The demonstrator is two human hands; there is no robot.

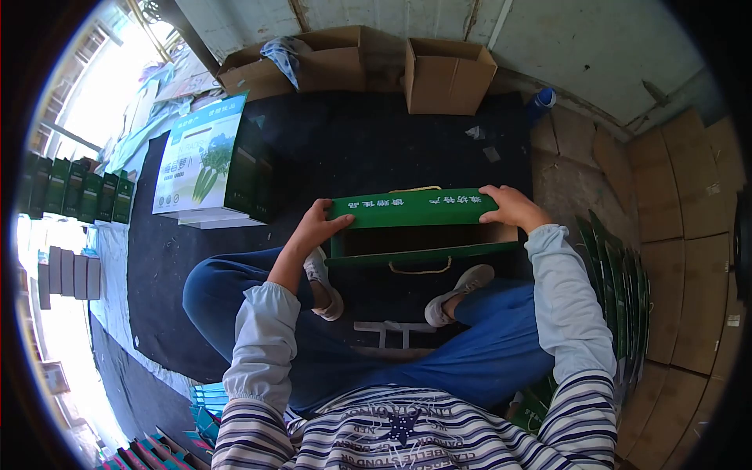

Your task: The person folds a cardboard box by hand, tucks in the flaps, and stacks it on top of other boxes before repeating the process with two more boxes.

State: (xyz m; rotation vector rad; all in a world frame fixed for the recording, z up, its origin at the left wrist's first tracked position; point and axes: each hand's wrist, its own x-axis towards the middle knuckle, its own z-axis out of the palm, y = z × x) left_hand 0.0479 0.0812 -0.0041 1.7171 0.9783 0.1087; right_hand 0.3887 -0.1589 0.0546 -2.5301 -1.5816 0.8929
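Note:
In front of my bent knees stands a green cardboard carrying box (415, 207) with white Chinese lettering on its folded top panel. Its front part gapes, showing brown cardboard inside. A yellow cord handle (421, 269) hangs on the near side, and another shows at the far edge. My left hand (315, 227) grips the left end of the top panel, thumb on the near side. At the right end, my right hand (513, 210) holds the same panel, fingers over the far edge and thumb in front.
On the black mat (345, 141) at left stands a printed green-and-white box (200, 160). Two open brown cartons (450, 78) line the back wall, with a blue cup-like object (542, 100) nearby. Flat green cardboard pieces (619, 290) lean at right. Several green boxes (78, 192) stand far left.

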